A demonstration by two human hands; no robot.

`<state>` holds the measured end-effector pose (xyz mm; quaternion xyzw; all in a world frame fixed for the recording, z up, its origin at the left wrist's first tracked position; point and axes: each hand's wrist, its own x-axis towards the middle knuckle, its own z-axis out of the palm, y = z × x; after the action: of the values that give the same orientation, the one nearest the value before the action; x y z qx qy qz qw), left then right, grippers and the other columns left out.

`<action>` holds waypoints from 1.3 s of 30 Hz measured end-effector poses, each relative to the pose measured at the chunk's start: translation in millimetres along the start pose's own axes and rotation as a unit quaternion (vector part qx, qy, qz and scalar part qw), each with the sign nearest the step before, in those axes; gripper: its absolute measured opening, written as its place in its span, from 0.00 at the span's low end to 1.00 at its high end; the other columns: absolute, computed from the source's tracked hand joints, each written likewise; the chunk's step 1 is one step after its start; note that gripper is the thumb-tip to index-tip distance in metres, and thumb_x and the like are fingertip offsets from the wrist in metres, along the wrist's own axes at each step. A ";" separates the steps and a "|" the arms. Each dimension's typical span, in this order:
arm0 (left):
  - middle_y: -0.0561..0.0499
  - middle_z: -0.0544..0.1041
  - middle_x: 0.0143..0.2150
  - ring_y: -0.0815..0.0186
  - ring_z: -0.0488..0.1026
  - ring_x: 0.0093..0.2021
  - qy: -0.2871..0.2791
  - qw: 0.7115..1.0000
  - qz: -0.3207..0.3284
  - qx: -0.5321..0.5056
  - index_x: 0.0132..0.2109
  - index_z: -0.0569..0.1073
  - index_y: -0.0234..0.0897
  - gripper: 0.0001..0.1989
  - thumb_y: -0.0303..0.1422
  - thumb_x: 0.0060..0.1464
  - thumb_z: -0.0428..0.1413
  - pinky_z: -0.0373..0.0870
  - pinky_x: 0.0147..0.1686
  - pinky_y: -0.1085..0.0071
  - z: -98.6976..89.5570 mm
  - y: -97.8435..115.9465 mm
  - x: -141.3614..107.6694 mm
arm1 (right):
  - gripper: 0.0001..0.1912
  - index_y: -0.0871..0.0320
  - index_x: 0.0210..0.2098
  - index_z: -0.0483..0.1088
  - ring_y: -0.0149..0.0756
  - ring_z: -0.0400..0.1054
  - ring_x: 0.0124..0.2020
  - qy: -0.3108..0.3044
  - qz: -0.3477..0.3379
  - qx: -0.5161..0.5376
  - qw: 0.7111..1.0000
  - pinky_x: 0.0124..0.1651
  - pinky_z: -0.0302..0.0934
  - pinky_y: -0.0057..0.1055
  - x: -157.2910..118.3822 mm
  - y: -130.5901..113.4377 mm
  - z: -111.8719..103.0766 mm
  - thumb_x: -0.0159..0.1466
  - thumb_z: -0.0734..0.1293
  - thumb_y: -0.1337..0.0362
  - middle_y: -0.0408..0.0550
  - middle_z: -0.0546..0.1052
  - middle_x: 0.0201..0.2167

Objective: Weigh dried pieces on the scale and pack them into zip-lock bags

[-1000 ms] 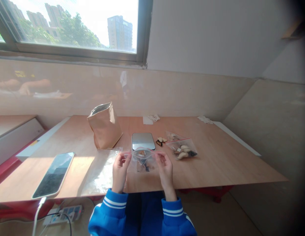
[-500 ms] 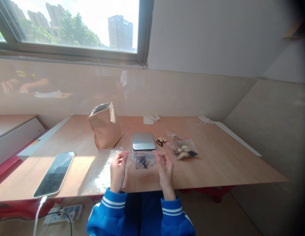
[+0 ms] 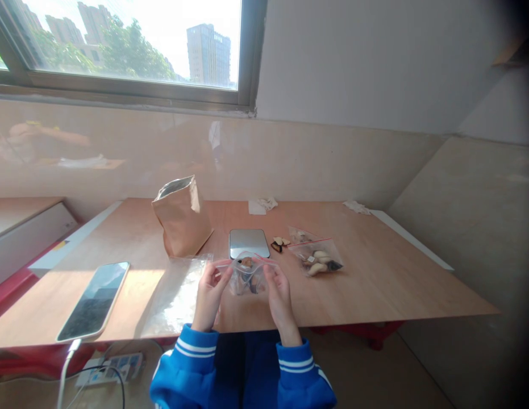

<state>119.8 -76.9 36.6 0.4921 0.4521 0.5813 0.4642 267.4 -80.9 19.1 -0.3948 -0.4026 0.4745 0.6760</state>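
A clear zip bag (image 3: 248, 283) with dark and brown pieces inside hangs between my two hands near the table's front edge. My left hand (image 3: 211, 291) pinches its left top corner, and my right hand (image 3: 279, 292) pinches the right one. The bag's mouth gapes in a rounded shape. Just behind it lies a flat silver scale (image 3: 249, 243). Right of the scale sit a few loose pale and dark pieces (image 3: 280, 244). Farther right, a red-edged zip bag (image 3: 320, 262) holds several pale pieces and a dark one, with another small bag (image 3: 302, 235) behind it.
An open brown paper bag (image 3: 182, 218) stands at the back left. Flat clear plastic bags (image 3: 174, 298) lie left of my left hand. A phone (image 3: 95, 301) with a cable is at the left front. White scraps (image 3: 263, 205) lie along the table's far edge.
The bag's mouth has gone from a straight, nearly closed line to a rounded opening. My hands have moved slightly closer together, still holding its corners.
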 end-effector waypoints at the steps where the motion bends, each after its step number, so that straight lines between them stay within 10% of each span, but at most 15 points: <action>1: 0.46 0.78 0.43 0.61 0.74 0.43 0.001 1.000 -0.002 -0.001 0.44 0.74 0.35 0.16 0.40 0.51 0.59 0.69 0.45 0.66 -0.6 0.0 0.4 | 0.22 0.57 0.45 0.73 0.43 0.72 0.45 -0.001 -0.004 -0.012 1.000 0.45 0.67 0.38 -0.1 0.3 -0.2 0.60 0.65 0.49 0.54 0.77 0.47; 18: 0.48 0.77 0.37 0.61 0.73 0.41 0.053 0.996 0.010 0.073 0.38 0.75 0.37 0.16 0.45 0.54 0.55 0.66 0.42 0.67 -1.3 -22.3 7.6 | 0.15 0.60 0.37 0.74 0.41 0.72 0.42 0.108 -0.061 -0.084 0.989 0.48 0.64 0.37 4.0 11.2 -6.8 0.61 0.66 0.54 0.52 0.79 0.38; 39: 0.46 0.79 0.42 0.60 0.74 0.46 0.033 0.998 0.011 -0.050 0.41 0.77 0.34 0.14 0.38 0.51 0.60 0.67 0.50 0.64 4.6 -10.2 1.6 | 0.15 0.58 0.42 0.73 0.45 0.71 0.50 0.001 0.002 0.059 0.998 0.57 0.60 0.46 0.5 7.6 -0.3 0.58 0.70 0.56 0.52 0.78 0.45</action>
<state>125.2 -73.4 27.3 0.4543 0.4317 0.6241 0.4665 265.4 -78.7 12.1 -0.3554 -0.3730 0.4983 0.6973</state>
